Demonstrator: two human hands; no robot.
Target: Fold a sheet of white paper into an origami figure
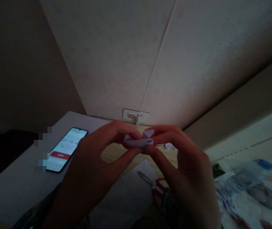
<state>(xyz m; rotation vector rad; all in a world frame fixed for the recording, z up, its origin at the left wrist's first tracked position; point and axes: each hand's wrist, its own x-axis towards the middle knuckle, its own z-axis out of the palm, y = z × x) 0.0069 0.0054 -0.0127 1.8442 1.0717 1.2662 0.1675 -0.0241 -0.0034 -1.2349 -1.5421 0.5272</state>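
Observation:
Between my two hands is a small folded piece of white paper (138,142), with creased flaps and a point standing up on its right side. My left hand (102,156) pinches its left part between thumb and fingers. On the other side, my right hand (186,162) grips the right end in the same way, and its fingertips hide part of the folds. Below the hands lies a sheet of white paper (128,187). Scissors with red handles (152,183) rest partly on that sheet, close to my right wrist.
A phone (66,149) showing a timer lies on a pale surface (18,187) at left. Behind the hands, a wall socket (136,115) has a plug in it. Another folded paper (170,146) sits beyond my right hand. A clear bottle with a blue cap (265,164) and plastic wrapping are at right.

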